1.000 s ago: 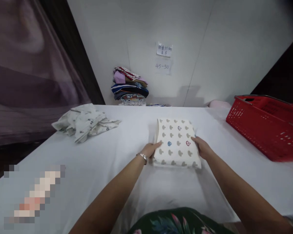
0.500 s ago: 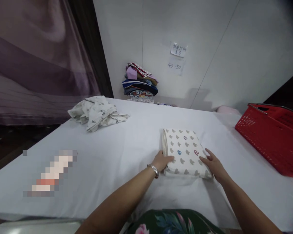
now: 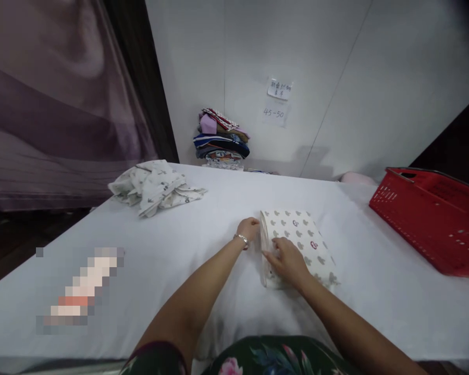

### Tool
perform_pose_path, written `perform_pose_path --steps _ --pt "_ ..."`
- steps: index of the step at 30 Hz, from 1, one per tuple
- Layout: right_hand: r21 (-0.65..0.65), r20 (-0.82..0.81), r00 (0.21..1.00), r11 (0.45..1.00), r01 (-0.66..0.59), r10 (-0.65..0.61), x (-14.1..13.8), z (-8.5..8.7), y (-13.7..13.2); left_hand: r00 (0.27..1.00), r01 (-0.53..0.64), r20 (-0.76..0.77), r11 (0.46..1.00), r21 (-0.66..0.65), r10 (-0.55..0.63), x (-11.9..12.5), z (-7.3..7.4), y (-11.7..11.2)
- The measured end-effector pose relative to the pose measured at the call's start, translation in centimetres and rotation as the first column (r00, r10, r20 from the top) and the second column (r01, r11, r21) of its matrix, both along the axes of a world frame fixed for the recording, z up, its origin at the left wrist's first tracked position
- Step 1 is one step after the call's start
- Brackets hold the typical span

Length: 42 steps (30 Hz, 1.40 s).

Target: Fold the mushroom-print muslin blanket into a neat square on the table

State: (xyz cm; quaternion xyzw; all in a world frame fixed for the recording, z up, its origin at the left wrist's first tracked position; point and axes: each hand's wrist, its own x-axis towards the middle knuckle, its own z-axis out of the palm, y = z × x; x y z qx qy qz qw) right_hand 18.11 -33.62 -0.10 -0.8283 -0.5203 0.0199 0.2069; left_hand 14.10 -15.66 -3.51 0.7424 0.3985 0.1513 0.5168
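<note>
Right grip, half open, touches the folded cloth

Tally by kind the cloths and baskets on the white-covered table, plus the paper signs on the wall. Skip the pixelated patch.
Folded cream cloth with grey print: 1
Crumpled off-white printed cloth: 1
Red perforated plastic basket: 1
White handwritten paper signs: 2
Total: 5

Hands at folded cloth, red basket
</note>
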Motion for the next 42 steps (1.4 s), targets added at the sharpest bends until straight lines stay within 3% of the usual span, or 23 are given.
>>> perform_pose_path --steps 5,8,11,14,17,20,26,31,42 --pt "-0.169 -0.082 0.986 0.977 0.133 -0.148 2.4 0.0 3.7 1.0 -0.007 -0.007 0.989 0.145 0.008 2.8 0.1 0.7" --pt "-0.103 -0.315 0.934 0.985 0.141 -0.166 4.1 -0.4 4.4 1.0 0.007 -0.021 0.988 0.157 -0.003 3.7 -0.3 1.0" --pt "0.04 -0.669 0.729 0.973 0.227 -0.143 5.1 -0.9 4.0 1.0 0.006 -0.023 0.987 0.158 -0.003 4.0 -0.9 1.2" --pt "0.11 -0.855 0.511 0.93 0.35 -0.091 5.4 -1.3 3.3 1.0 -0.001 -0.025 0.988 0.156 0.005 4.1 -1.3 1.4" --pt "0.213 -0.903 0.429 0.888 0.408 0.019 5.4 -1.4 2.9 1.0 0.02 -0.021 0.987 0.157 -0.016 4.1 -1.3 1.5" --pt "0.248 -0.911 0.408 0.874 0.417 0.063 5.5 -1.3 3.0 0.999 0.035 -0.022 0.985 0.17 -0.032 4.2 -1.0 1.5" --pt "0.288 -0.886 0.454 0.882 0.374 0.096 5.5 -1.3 3.4 0.999 0.033 -0.033 0.97 0.239 -0.026 4.5 -0.3 0.7" --pt "0.28 -0.902 0.422 0.873 0.398 0.097 5.6 -1.8 3.4 0.997 0.005 -0.072 0.968 0.251 0.014 4.7 -0.1 0.3" --pt "0.258 -0.904 0.414 0.904 0.34 0.103 5.3 -1.4 3.3 0.99 -0.035 -0.13 0.991 0.128 0.052 5.9 -0.1 1.3"
